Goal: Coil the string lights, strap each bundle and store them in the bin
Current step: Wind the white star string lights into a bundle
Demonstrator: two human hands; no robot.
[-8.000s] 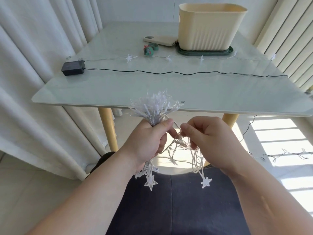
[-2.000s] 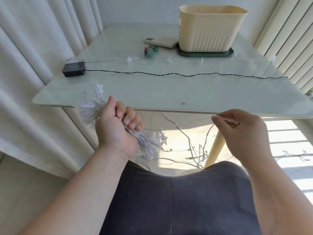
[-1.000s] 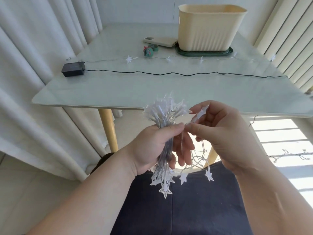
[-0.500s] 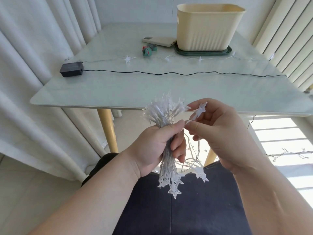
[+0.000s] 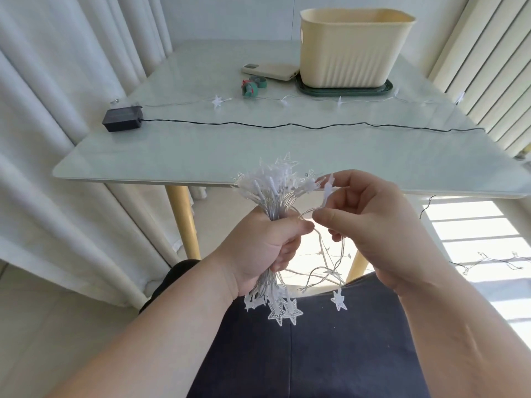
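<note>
Star string-light bundle (image 5: 273, 193): clenched upright in left hand (image 5: 258, 248), just before the table (image 5: 258, 150) edge, binding finished loops. Right hand (image 5: 373, 225): fingertips pinch next star (image 5: 327, 191), probably to lay it in.

Bare forearms (image 5: 161, 340) run to the left hand (image 5: 267, 248) and right hand (image 5: 382, 225); below the table's (image 5: 201, 156) near edge, dark navy fabric (image 5: 316, 354), possibly trousers, covers the lap.
</note>
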